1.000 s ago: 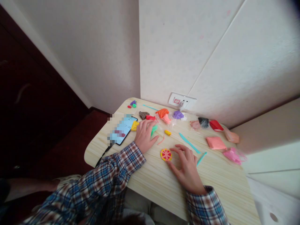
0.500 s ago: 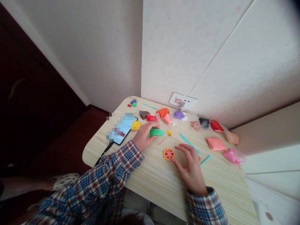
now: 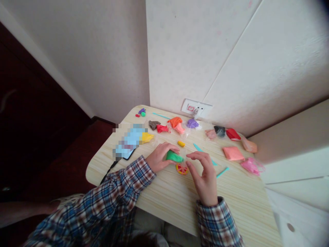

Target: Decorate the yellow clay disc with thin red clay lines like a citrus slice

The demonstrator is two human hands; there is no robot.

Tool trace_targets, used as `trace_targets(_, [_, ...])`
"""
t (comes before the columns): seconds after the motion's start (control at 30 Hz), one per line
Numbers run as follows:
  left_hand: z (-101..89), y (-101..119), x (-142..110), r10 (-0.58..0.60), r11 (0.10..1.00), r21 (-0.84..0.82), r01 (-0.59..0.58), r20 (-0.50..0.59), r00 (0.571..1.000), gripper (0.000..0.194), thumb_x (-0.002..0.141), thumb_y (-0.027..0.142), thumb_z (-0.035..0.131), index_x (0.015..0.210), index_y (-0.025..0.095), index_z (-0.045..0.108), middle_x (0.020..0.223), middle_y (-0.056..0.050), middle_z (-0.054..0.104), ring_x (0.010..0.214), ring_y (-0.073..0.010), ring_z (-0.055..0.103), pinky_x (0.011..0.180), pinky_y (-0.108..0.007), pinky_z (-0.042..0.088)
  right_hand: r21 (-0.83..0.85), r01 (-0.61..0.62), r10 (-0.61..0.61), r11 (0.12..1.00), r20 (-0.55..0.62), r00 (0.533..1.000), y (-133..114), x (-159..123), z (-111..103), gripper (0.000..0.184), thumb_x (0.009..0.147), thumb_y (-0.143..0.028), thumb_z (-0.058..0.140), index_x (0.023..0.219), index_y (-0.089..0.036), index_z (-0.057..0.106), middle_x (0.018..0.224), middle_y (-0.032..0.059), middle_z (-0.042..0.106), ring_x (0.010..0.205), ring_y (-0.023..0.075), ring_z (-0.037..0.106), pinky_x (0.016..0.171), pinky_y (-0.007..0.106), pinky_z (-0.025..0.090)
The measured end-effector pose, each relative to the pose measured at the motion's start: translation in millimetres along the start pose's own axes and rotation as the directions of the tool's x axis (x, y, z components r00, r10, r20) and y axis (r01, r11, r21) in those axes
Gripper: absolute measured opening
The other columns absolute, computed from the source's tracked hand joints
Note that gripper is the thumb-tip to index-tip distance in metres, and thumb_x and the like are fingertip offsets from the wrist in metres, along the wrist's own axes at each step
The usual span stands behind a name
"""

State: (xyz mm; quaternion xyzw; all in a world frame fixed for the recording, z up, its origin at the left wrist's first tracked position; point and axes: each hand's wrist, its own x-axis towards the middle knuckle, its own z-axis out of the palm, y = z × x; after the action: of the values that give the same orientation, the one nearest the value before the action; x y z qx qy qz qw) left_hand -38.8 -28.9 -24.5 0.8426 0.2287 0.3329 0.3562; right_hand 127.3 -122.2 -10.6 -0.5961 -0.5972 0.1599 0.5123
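My left hand (image 3: 160, 157) is closed around a packet of green modelling clay (image 3: 174, 156) in clear plastic, held above the table. My right hand (image 3: 204, 175) is beside the packet's right end, thumb and forefinger curved with a small gap between the tips. Whether they touch the clear plastic I cannot tell. Under the packet lies a round clay disc (image 3: 182, 169), yellow-rimmed with red and pink wedges, its upper part hidden. Just beyond the packet is a small yellow clay piece (image 3: 181, 143).
On the wooden table (image 3: 159, 195) are a phone (image 3: 130, 140) with a cable, a yellow clay packet (image 3: 147, 138), an orange packet (image 3: 175, 121), a purple packet (image 3: 192, 123), a salmon packet (image 3: 233, 153) and turquoise tools (image 3: 200, 150). A wall socket (image 3: 196, 108) is behind. Another person's leg (image 3: 31, 211) shows lower left.
My left hand has lifted the green clay packet and brought it right, over the disc. My right hand has come close to the packet's end, its fingertips nearer together. The view has shifted slightly.
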Motion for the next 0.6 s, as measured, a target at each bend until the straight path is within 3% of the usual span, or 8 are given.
trace_targets(0.33, [-2.1,3.9,0.7,0.014,0.998,0.064,-0.017,0.053,0.999,0.023,0.085,0.032,0.056,0.102,0.017,0.057,0.099,-0.006,0.064,0.096,-0.0191,0.056,0.089,-0.033,0.040,0.039,-0.048,0.047,0.998,0.022,0.999,4.3,-2.2,-3.2,0.007,0.083,-0.025,0.057,0.085,-0.021,0.062,0.091,0.0046,0.057,0.091,0.0200,0.054,0.085,0.039,0.042])
trace_targets(0.6, [-2.7,5.2,1.2,0.005,0.992,0.125,-0.017,0.099,0.995,0.025,0.086,0.035,0.053,0.105,0.018,0.059,0.099,-0.006,0.065,0.095,-0.0196,0.056,0.088,-0.033,0.040,-0.048,0.004,-0.002,0.999,0.039,0.999,6.8,-4.8,-2.0,0.012,0.082,-0.027,0.058,0.089,-0.022,0.066,0.093,0.0063,0.058,0.089,0.0216,0.055,0.082,0.042,0.044])
